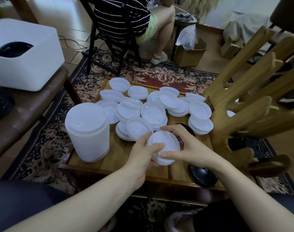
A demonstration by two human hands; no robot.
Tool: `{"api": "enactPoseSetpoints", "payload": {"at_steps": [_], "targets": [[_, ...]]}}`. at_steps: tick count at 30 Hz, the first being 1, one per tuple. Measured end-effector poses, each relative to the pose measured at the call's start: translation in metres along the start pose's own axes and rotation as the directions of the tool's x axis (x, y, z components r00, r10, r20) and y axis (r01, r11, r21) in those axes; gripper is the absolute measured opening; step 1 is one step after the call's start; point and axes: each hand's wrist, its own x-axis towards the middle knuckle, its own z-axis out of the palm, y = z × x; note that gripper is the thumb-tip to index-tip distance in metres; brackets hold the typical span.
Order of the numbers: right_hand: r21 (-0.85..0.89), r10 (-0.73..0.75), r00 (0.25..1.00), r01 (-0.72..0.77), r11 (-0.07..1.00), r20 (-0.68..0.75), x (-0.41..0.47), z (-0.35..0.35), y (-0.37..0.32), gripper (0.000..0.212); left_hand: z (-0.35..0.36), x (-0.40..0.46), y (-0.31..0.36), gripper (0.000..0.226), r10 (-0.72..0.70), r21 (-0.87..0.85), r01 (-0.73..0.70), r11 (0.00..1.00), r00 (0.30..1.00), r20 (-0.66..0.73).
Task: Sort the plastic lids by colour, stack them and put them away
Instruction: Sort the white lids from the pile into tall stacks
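I hold a short stack of white lids [163, 144] in both hands just above the near edge of the low wooden table [119, 164]. My left hand [143, 152] cups the stack from below with the thumb lying across its top, and my right hand [184, 144] curls round its far and right rim, thumb on the near edge. The lids are round, milky and half see-through, each with a raised rim. More loose white lids [153, 109] lie scattered and overlapping across the table's far half, and a tall stack of them [87, 131] stands upright on its left side. A black lid [203, 176] lies at the table's near right edge. I can read no writing or brand on any lid.
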Motion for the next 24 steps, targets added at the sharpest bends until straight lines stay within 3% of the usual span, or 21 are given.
{"api": "enactPoseSetpoints", "payload": {"at_steps": [4, 7, 12, 19, 21, 24], "targets": [[0.003, -0.021, 0.995, 0.021, 1.000, -0.099, 0.009, 0.000, -0.002, 0.050, -0.001, -0.003, -0.008, 0.047, -0.109, -0.055, 0.110, 0.992, 0.994, 0.026], [-0.066, -0.069, 0.990, 0.061, 0.996, -0.124, 0.022, 0.005, -0.001, 0.029, 0.000, -0.005, -0.014, 0.051, -0.143, -0.063, 0.141, 0.988, 0.989, -0.027], [-0.324, -0.126, 0.991, 0.106, 0.940, -0.041, 0.044, 0.019, 0.003, 0.028, -0.003, -0.008, -0.019, 0.049, -0.168, -0.080, 0.163, 0.983, 0.983, -0.071], [-0.507, -0.259, 0.960, 0.170, 0.845, -0.108, 0.057, 0.031, 0.003, 0.006, -0.010, -0.001, -0.015, 0.049, -0.178, -0.077, 0.170, 0.983, 0.976, -0.128], [-0.489, -0.268, 0.955, 0.174, 0.855, -0.128, 0.057, 0.029, 0.004, 0.003, -0.010, 0.000, -0.013, 0.049, -0.181, -0.079, 0.172, 0.982, 0.974, -0.133], [-0.269, -0.168, 0.960, 0.105, 0.958, -0.222, 0.050, 0.020, -0.003, 0.003, -0.011, 0.002, -0.011, 0.051, -0.183, -0.077, 0.174, 0.982, 0.975, -0.130]]}}
